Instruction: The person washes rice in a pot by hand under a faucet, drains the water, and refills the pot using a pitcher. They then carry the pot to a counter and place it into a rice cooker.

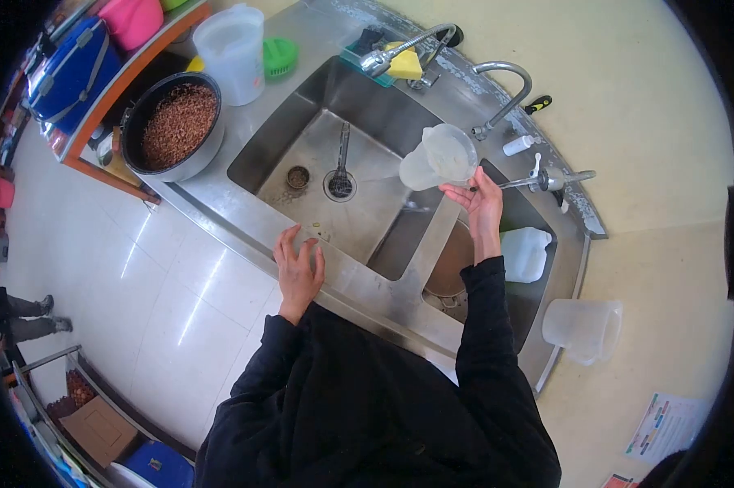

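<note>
My right hand (482,202) is closed on a translucent plastic cup (451,154), gripping it near the rim. The cup is tilted over the divider between the two steel basins, below the curved taps. My left hand (299,267) rests at the front edge of the large sink basin (367,220), fingers apart and nothing in them. Inside that basin, a dark long-handled brush (342,163) stands at the drain. Beneath my right forearm, the smaller basin holds a brown-looking pot (450,264) and a whitish plastic jug (526,254).
On the counter at left stand a pot of reddish-brown grains (180,126), a tall translucent pitcher (230,53) and a green lid (280,57). A yellow sponge (403,62) sits behind the sink. Another translucent container (583,325) is at the right. A person's legs (29,317) show at far left.
</note>
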A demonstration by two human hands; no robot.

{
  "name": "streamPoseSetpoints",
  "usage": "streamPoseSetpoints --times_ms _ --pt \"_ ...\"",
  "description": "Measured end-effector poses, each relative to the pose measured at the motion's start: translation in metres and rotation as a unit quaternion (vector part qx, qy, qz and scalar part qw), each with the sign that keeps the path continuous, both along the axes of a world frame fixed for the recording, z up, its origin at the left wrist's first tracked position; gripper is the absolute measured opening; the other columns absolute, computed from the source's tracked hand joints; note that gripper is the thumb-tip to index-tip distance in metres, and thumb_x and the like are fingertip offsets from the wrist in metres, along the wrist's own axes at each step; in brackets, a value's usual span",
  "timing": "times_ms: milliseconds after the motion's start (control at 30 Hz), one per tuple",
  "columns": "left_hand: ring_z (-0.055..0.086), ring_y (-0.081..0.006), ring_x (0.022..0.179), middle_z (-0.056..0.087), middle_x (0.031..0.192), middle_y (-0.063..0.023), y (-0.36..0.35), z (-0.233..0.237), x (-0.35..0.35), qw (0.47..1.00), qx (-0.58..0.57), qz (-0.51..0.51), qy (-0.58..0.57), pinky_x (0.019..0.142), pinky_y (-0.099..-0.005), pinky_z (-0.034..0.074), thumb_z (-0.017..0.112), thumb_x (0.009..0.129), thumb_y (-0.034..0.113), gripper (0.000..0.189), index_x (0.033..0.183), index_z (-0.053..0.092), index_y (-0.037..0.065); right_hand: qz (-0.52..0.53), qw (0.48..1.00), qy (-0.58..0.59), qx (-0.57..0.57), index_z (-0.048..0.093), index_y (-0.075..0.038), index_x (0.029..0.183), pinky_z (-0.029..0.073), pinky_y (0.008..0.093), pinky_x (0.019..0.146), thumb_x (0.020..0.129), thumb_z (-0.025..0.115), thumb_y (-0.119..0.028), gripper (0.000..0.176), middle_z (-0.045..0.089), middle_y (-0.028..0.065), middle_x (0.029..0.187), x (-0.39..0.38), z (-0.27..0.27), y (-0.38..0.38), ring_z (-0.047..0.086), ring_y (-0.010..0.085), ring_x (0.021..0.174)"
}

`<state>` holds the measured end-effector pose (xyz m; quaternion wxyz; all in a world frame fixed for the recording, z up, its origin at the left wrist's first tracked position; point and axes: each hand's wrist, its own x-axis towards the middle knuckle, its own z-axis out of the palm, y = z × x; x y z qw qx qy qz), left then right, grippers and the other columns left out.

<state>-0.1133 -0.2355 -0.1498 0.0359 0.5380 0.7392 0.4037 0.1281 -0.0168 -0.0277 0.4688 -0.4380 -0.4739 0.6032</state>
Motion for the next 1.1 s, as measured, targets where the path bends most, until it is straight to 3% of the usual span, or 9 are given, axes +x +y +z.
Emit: streamPoseSetpoints --times_ms 233,533,667,833,933,1000,1067,1100 --pt "0.040 -0.0379 0.122 0.045 0.128 -0.0174 0.000 -0.001 -0.002 1.000 0.005 -0.006 -0.001 0.100 -0.0479 0.035 0.064 0.080 0.009 0.020 0.099 0.061 0.004 0.047 0.999 0.009 -0.009 0.046 -0.007 0.078 0.061 0.0341 0.067 0.098 0.048 -0.033 0.033 0.064 0.0203 0.092 -0.022 0.002 0.003 0.069 0.0367 0.081" --pt "0.040 -0.0384 0.122 0.046 0.127 -0.0182 -0.003 -0.006 -0.008 0.999 0.006 -0.031 -0.012 0.098 -0.0482 0.035 0.064 0.078 0.012 0.022 0.098 0.062 0.003 0.120 0.992 0.001 -0.023 0.047 -0.006 0.079 0.058 0.0361 0.068 0.095 0.054 -0.033 0.032 0.064 0.0168 0.094 -0.104 0.020 0.016 0.069 0.0361 0.080" --pt "0.040 -0.0378 0.122 0.046 0.127 -0.0185 -0.005 -0.002 -0.014 0.998 0.009 -0.063 -0.027 0.097 -0.0487 0.035 0.063 0.079 0.015 0.022 0.097 0.061 0.003 0.182 0.983 -0.017 -0.002 0.046 -0.008 0.073 0.058 0.0330 0.063 0.096 0.053 -0.033 0.034 0.062 0.0112 0.088 -0.173 0.040 0.025 0.070 0.0322 0.077" --pt "0.039 -0.0369 0.123 0.045 0.127 -0.0182 -0.007 0.000 -0.023 0.994 0.002 -0.110 -0.021 0.098 -0.0488 0.033 0.061 0.083 0.018 0.021 0.097 0.060 0.003 0.253 0.955 -0.142 0.063 0.051 -0.005 0.078 0.055 0.0234 0.054 0.095 0.054 -0.037 0.037 0.061 0.0063 0.078 -0.270 0.057 0.035 0.070 0.0231 0.068" --pt "0.038 -0.0359 0.123 0.045 0.127 -0.0177 -0.007 0.004 -0.026 0.992 -0.005 -0.127 -0.016 0.098 -0.0487 0.032 0.060 0.084 0.019 0.020 0.097 0.060 0.003 0.263 0.906 -0.287 0.163 0.056 0.000 0.076 0.053 0.0220 0.052 0.094 0.056 -0.040 0.044 0.060 0.0048 0.074 -0.319 0.060 0.031 0.070 0.0196 0.068" --pt "0.038 -0.0351 0.124 0.045 0.127 -0.0172 -0.006 0.002 -0.027 0.990 -0.008 -0.139 -0.017 0.098 -0.0488 0.032 0.059 0.085 0.020 0.020 0.097 0.060 0.004 0.228 0.850 -0.376 0.291 0.061 0.003 0.072 0.051 0.0333 0.052 0.091 0.057 -0.043 0.050 0.062 0.0109 0.067 -0.344 0.056 0.026 0.067 0.0246 0.060" --pt "0.037 -0.0343 0.124 0.045 0.127 -0.0166 -0.007 0.001 -0.029 0.988 -0.008 -0.150 -0.021 0.099 -0.0487 0.032 0.059 0.086 0.020 0.020 0.097 0.061 0.004 0.190 0.759 -0.465 0.414 0.062 0.003 0.069 0.051 0.0406 0.053 0.091 0.056 -0.042 0.050 0.063 0.0155 0.066 -0.365 0.057 0.018 0.065 0.0298 0.057" --pt "0.037 -0.0339 0.124 0.045 0.127 -0.0163 -0.007 0.001 -0.029 0.987 -0.005 -0.156 -0.025 0.099 -0.0486 0.032 0.058 0.086 0.020 0.019 0.097 0.061 0.004 0.150 0.716 -0.485 0.480 0.064 -0.001 0.068 0.048 0.0475 0.056 0.089 0.055 -0.040 0.046 0.063 0.0186 0.068 -0.374 0.053 0.015 0.062 0.0367 0.059"
